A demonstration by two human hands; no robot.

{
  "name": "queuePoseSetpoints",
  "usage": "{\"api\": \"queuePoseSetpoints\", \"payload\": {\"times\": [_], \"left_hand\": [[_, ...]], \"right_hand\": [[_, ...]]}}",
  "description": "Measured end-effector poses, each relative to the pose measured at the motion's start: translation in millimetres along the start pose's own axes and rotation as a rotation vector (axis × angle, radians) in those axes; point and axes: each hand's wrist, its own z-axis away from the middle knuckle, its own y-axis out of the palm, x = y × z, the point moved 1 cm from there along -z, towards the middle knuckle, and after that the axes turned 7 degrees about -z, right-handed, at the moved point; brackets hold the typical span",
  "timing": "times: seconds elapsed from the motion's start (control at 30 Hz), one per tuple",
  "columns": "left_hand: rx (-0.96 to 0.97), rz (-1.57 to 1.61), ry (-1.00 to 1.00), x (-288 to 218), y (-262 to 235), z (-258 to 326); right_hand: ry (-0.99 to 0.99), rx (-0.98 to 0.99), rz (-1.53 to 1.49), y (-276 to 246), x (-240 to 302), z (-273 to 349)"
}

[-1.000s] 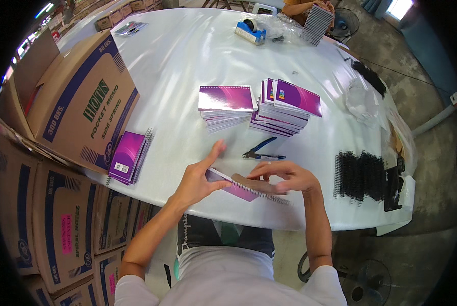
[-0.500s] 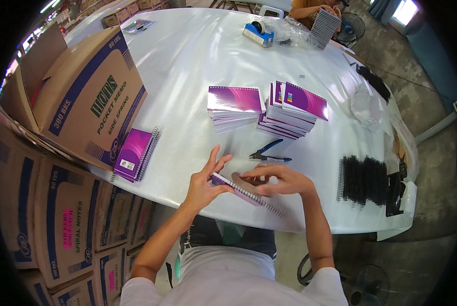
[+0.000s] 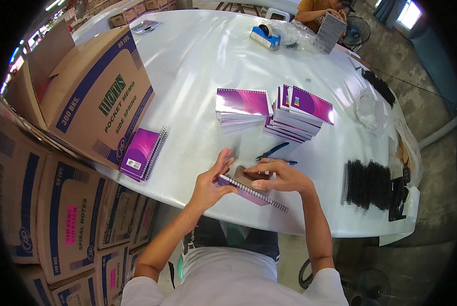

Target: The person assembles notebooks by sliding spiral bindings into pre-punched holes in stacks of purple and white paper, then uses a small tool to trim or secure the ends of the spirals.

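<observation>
My left hand (image 3: 211,184) grips the left end of a small purple notebook (image 3: 255,196), its thumb on the near side. The notebook is tilted, with its punched edge upward. A metal spiral coil (image 3: 278,206) runs through that edge, and its free end sticks out past the right corner. My right hand (image 3: 285,177) is closed with bent fingers against the notebook's brown back (image 3: 244,177), close to the coil. Blue-handled cutters (image 3: 272,151) lie just beyond my right hand, partly hidden by it.
Two stacks of purple notebooks (image 3: 243,103) stand ahead. Bound notebooks (image 3: 139,150) lie at the left beside a large carton (image 3: 98,102). Black coils (image 3: 367,184) lie at the right. A blue tape dispenser (image 3: 265,37) and a person (image 3: 315,13) holding a grey stack are at the far side.
The coil's free end was blurred and now shows sharply. My right fingers have shifted slightly along the notebook's brown back. The whole view has moved a little.
</observation>
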Motion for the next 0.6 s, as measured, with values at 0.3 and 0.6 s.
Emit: {"api": "queuePoseSetpoints", "payload": {"times": [0.3, 0.6], "left_hand": [[0.016, 0.055, -0.013, 2, -4, 0], [0.02, 0.12, -0.05, 2, -5, 2]], "right_hand": [[-0.048, 0.006, 0.074, 3, 4, -12], [0.008, -0.047, 0.158, 14, 14, -16]]}}
